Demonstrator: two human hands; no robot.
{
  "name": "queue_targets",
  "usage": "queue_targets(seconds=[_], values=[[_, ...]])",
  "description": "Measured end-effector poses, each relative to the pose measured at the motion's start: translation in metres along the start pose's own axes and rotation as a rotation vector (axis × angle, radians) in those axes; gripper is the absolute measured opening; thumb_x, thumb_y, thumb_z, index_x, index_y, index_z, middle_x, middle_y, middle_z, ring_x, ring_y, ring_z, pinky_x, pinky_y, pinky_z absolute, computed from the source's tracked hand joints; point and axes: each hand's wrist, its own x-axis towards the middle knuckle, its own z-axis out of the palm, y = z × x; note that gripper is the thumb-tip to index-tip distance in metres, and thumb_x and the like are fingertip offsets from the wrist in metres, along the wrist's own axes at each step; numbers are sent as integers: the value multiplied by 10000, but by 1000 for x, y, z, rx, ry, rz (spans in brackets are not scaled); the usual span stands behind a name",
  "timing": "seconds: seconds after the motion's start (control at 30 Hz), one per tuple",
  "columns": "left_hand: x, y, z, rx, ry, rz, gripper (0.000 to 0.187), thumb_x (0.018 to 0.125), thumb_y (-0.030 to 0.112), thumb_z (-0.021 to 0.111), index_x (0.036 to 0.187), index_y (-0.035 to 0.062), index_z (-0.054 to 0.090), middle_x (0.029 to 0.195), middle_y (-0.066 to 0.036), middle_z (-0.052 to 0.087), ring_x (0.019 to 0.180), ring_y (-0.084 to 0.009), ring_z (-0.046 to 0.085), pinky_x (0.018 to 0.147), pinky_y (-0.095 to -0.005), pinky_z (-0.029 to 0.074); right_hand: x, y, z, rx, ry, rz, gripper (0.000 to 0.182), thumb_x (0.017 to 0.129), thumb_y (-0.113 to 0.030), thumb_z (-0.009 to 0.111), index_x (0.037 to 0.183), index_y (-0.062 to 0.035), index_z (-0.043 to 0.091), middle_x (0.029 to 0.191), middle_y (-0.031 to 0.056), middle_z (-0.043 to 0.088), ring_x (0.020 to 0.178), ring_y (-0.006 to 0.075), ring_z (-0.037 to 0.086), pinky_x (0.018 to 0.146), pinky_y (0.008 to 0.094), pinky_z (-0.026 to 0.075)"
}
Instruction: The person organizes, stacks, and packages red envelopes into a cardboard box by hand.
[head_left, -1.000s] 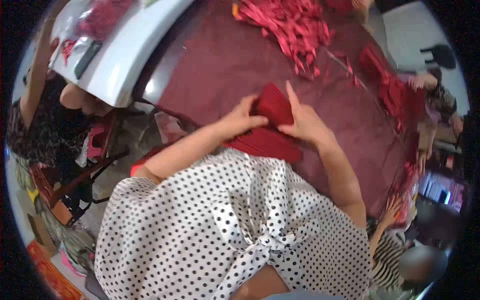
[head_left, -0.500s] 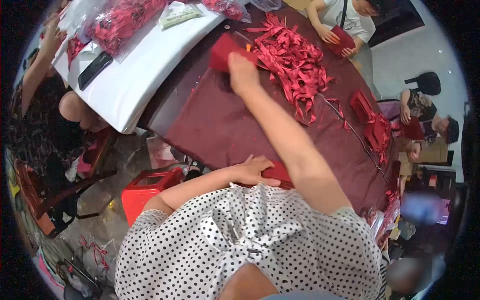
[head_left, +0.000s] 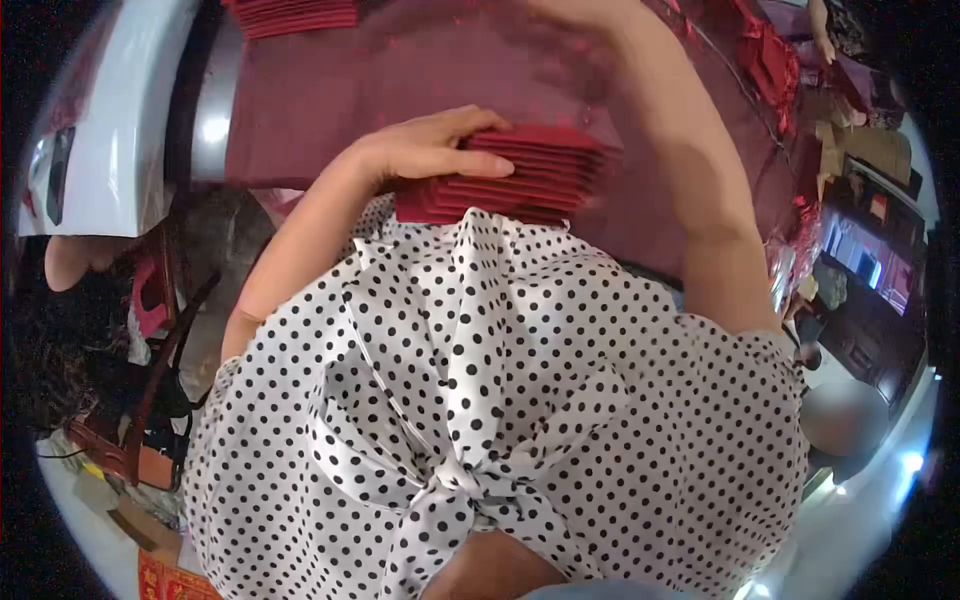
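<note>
My left hand grips a fanned stack of flat dark red envelope-like pieces at its left end. The thumb lies across their layered edges, and the fingers reach over the far side. The stack is close against my polka-dot blouse, at the near edge of the table. My right hand is at the top edge of the view, over the table, blurred and partly cut off, so its fingers cannot be made out. Farther off at upper left, another stack of red pieces lies on the dark red tablecloth.
A white-topped table with a dark phone stands on the left. More red bundles lie at the table's right side. Part of another person's arm shows at upper right. Red ribbons lie near the top edge.
My view has tipped down toward my body. The stack under my left hand has come up and fanned out in its grip. My right hand has moved away from the red stack at upper left, rightward.
</note>
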Motion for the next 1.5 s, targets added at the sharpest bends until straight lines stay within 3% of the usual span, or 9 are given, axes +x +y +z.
queue_targets(seconds=[0.03,0.07,0.2,0.4,0.8,1.0,1.07,1.27,1.5], values=[[0,0,5,-8,-9,-13,698,775,504,610,1262,32,446,1254,-168,458,1162,-260,440,967,-317,346,-52,-14,30,210,234,676,653,761,-531,601,1229,-83,523,1198,103,544,1044,208,540,883,351,432],[0,-1,7,-109,-12,30,711,784,482,608,1288,23,406,1268,-168,448,1179,-248,427,983,-316,332,-66,41,13,-57,-78,71,466,829,-412,599,1131,-58,587,1044,112,627,985,211,583,853,324,454],[0,-4,9,-258,-9,46,740,802,410,610,1347,14,303,1299,-168,420,1216,-223,393,1013,-312,303,-133,57,30,-6,-208,298,454,764,-195,639,1171,-17,545,1082,103,613,985,164,569,883,316,435],[-38,-32,-5,-488,60,22,734,813,324,620,1378,34,252,1340,-161,378,1247,-229,360,1038,-315,278,-101,60,86,104,-6,167,370,779,-313,676,1018,-32,645,911,94,669,859,168,621,789,300,471],[-42,-42,-3,-289,212,-2,693,858,346,505,1423,84,201,1431,-132,267,1314,-227,265,1079,-338,194,-92,70,86,238,-166,192,330,812,-280,649,1027,-29,650,929,79,667,863,132,607,803,283,467],[-37,-50,-10,-324,324,28,756,870,357,481,1434,48,84,1471,-170,155,1369,-240,135,1095,-325,130,-85,62,98,-67,290,-41,244,878,-127,496,1107,-58,546,965,112,640,892,261,623,776,327,485],[-39,-43,-13,-248,324,84,763,865,343,484,1435,46,72,1473,-170,150,1371,-242,131,1099,-325,115,-89,64,94,-109,233,31,222,867,-79,462,1067,-57,555,998,143,614,924,315,604,790,355,481],[-36,-46,-15,-288,331,83,756,865,352,481,1436,55,86,1468,-174,165,1370,-242,140,1098,-333,123,-96,47,94,-222,111,-64,363,814,-306,604,1072,-51,585,1015,145,615,973,303,584,837,368,456],[-41,-39,-10,-250,356,15,753,891,404,476,1430,40,97,1453,-173,199,1360,-237,165,1090,-321,145,-95,52,95,-219,-9,-105,337,828,-182,578,1146,-73,554,1092,128,597,993,263,584,878,337,441]])
